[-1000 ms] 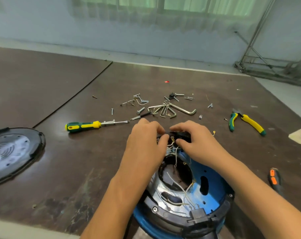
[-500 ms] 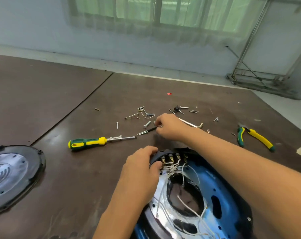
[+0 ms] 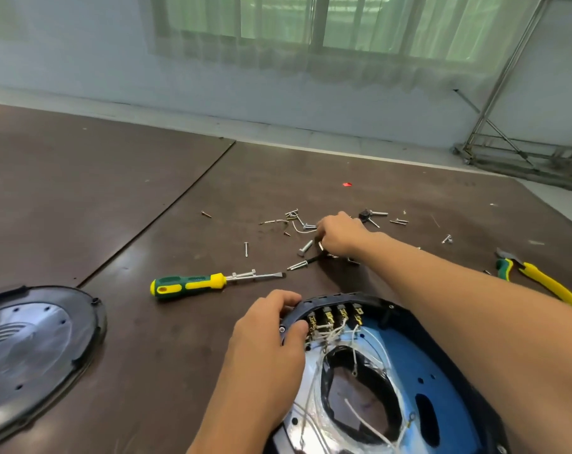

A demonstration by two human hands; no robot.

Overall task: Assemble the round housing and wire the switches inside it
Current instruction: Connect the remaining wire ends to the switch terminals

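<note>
**Left grip on the rim, right grip out in the hardware**

The left grip (image 3: 268,335) holds the far rim of the round housing (image 3: 409,358), thumb inside and fingers curled over the outer edge. It sits just beside a row of four switches (image 3: 335,317), whose white wires (image 3: 330,335) trail over the shiny inner plate. The right grip (image 3: 338,235) reaches out over the scattered screws (image 3: 306,248), fingers curled down; whether they hold anything is hidden. A green-and-yellow screwdriver (image 3: 193,285) lies on the worktop (image 3: 130,198), with pliers (image 3: 540,280) far right and a black round cover (image 3: 32,342) far left.
</note>
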